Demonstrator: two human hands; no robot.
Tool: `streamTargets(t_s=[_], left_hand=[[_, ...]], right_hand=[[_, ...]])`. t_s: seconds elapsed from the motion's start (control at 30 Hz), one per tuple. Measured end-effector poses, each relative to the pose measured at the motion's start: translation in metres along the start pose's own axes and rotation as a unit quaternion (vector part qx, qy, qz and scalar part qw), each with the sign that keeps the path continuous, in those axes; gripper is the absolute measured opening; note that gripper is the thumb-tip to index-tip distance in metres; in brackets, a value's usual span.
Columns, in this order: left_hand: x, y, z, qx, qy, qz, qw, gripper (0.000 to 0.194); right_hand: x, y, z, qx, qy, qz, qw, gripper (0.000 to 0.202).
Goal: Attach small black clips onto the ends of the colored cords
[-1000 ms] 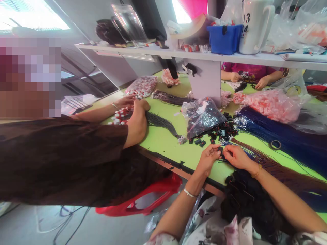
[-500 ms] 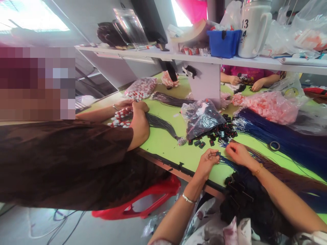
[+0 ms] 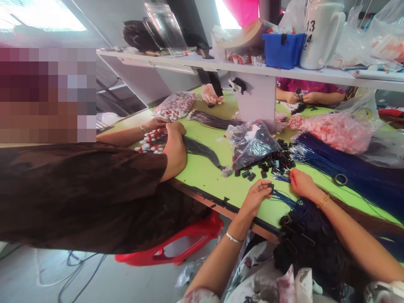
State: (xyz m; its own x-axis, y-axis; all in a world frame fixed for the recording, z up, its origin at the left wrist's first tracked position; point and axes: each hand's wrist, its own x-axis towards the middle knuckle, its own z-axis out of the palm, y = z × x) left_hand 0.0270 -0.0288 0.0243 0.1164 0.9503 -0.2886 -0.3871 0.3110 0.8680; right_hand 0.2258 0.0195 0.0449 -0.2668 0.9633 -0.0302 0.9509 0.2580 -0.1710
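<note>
Between the fingertips of my left hand (image 3: 258, 194) is a small black connector (image 3: 270, 189), with thin blue wires (image 3: 285, 198) running from it to the right. My right hand (image 3: 301, 183) is closed at the wire tips beside the connector pile; what its fingers pinch is too small to make out. Loose black connectors (image 3: 251, 176) lie beyond my hands, next to a clear bag of dark parts (image 3: 255, 145). Finished-looking black connectors with wires hang in a dark bundle (image 3: 303, 240) at the table edge, below my right hand.
At the left, a co-worker's arm (image 3: 175, 149) reaches over the table, hands at red-and-white connectors (image 3: 154, 141). Blue wires (image 3: 353, 168), a tape ring (image 3: 340, 179) and a bag of pink parts (image 3: 344, 130) lie right. A shelf (image 3: 221, 66) crosses above; another person sits beyond.
My right hand has moved away from my left hand, up to the wire tips by the pile. My left hand still holds the black connector. The view has shifted slightly.
</note>
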Motion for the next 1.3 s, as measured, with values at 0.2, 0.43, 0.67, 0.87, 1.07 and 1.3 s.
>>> streamTargets(t_s=[0.2, 0.43, 0.67, 0.87, 1.07, 1.3], left_hand=[[0.003, -0.003, 0.01, -0.061, 0.0, -0.008, 0.998, 0.037], [0.006, -0.007, 0.018, -0.139, -0.021, -0.013, 0.99, 0.034], [0.009, -0.011, 0.02, -0.178, -0.031, -0.02, 0.983, 0.029], [0.01, -0.015, 0.019, -0.191, -0.048, -0.021, 0.98, 0.031], [0.008, -0.013, 0.019, -0.174, -0.041, -0.02, 0.984, 0.033], [0.005, -0.012, 0.021, -0.113, -0.019, -0.002, 0.993, 0.038]], right_hand=[[0.004, -0.01, -0.001, 0.209, 0.067, -0.062, 0.974, 0.011], [-0.001, -0.03, -0.008, 0.405, 0.064, -0.093, 0.907, 0.013], [-0.02, -0.026, -0.001, 0.352, 0.065, -0.096, 0.929, 0.016], [-0.022, -0.027, 0.001, 0.303, 0.066, -0.081, 0.947, 0.017], [-0.025, -0.03, -0.003, 0.283, 0.072, -0.072, 0.954, 0.016], [-0.025, -0.032, -0.002, 0.312, 0.065, -0.103, 0.942, 0.016]])
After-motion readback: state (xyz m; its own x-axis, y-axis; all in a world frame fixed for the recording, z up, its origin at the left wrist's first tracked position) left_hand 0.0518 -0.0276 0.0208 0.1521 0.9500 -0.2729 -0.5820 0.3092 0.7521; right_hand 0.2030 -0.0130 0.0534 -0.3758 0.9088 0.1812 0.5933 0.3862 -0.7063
